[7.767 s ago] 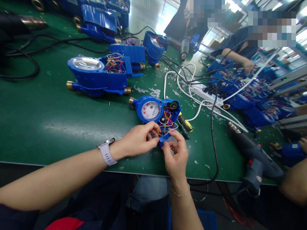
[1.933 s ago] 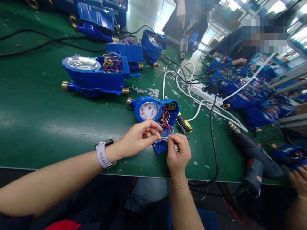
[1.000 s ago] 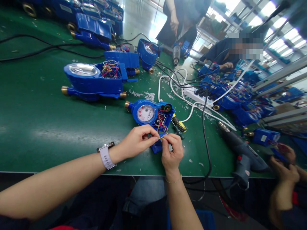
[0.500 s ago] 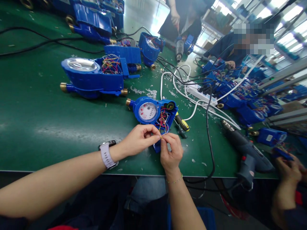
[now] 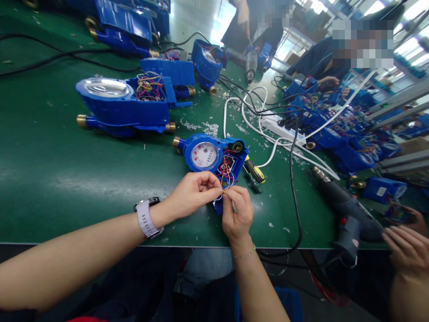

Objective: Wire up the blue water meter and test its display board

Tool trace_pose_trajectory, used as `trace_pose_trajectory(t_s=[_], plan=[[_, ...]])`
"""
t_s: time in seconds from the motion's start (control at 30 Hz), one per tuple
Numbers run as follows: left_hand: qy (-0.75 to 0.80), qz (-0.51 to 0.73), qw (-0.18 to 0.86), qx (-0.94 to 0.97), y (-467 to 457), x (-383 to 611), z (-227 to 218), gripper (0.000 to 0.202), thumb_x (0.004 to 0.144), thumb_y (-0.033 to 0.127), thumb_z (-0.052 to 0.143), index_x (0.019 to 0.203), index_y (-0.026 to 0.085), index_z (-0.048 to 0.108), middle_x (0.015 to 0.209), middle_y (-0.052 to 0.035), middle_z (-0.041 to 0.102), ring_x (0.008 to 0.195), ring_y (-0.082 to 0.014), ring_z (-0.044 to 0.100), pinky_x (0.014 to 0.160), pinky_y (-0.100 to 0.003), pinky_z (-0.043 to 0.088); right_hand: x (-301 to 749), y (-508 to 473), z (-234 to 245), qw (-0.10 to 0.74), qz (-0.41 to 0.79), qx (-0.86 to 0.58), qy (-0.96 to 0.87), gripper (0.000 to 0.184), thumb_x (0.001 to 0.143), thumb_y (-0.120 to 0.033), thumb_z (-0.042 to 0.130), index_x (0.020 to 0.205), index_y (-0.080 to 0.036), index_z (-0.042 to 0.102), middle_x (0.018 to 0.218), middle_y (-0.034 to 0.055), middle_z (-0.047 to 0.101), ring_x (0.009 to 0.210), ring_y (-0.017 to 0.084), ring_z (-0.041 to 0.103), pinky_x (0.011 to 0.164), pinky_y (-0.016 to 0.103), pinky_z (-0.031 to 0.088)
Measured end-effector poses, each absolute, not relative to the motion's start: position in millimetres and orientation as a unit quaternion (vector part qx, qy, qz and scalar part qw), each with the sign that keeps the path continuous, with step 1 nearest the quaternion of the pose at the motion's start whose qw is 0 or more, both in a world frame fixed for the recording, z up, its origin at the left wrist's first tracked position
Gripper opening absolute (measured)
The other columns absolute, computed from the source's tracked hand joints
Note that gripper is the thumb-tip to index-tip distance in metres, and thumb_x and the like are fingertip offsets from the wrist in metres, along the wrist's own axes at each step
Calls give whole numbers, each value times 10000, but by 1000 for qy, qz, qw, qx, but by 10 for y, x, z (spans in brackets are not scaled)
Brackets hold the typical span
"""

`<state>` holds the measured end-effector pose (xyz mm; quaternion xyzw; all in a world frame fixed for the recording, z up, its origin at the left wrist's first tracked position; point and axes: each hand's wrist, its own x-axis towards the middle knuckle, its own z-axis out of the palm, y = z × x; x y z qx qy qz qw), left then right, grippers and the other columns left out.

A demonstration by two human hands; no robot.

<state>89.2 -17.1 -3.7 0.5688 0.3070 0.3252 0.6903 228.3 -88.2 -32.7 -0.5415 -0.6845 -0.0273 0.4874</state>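
Note:
A blue water meter (image 5: 204,154) with a round white dial lies in front of me, its wiring compartment open. Thin red, yellow and white wires (image 5: 227,167) spill out of it toward my fingers. My left hand (image 5: 197,192) pinches a yellow wire between thumb and forefinger at the compartment's near edge. Fingertip to fingertip with it, my right hand (image 5: 238,210) pinches the same wire. The exact wire ends are hidden by my fingertips. Just right of the meter lies a yellow-and-black handled screwdriver (image 5: 255,171).
Another open meter (image 5: 124,105) stands to the left, with more behind. A white power strip (image 5: 283,129) and looping cables cross the right side. A heat gun (image 5: 345,205) lies at the right, near a co-worker's hand (image 5: 409,250). Plastic scraps dot the green table (image 5: 83,179).
My hands stay together at the wire with only a slight shift. The view has moved a little. At the right, the co-worker's hand has come nearer to the heat gun.

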Motion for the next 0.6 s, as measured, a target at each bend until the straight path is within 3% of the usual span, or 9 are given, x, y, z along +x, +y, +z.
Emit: trace_pose_trajectory(t_s=[0.6], plan=[[314, 312, 654, 614, -173, 887, -94, 106, 730, 245, 594, 718, 143, 570, 582, 51, 478, 502, -68, 371, 472, -196, 287, 2279, -884, -341, 483, -9, -539, -690, 152, 917, -90, 522, 963, -199, 618, 887, 53, 573, 792, 152, 582, 689, 292, 512]])
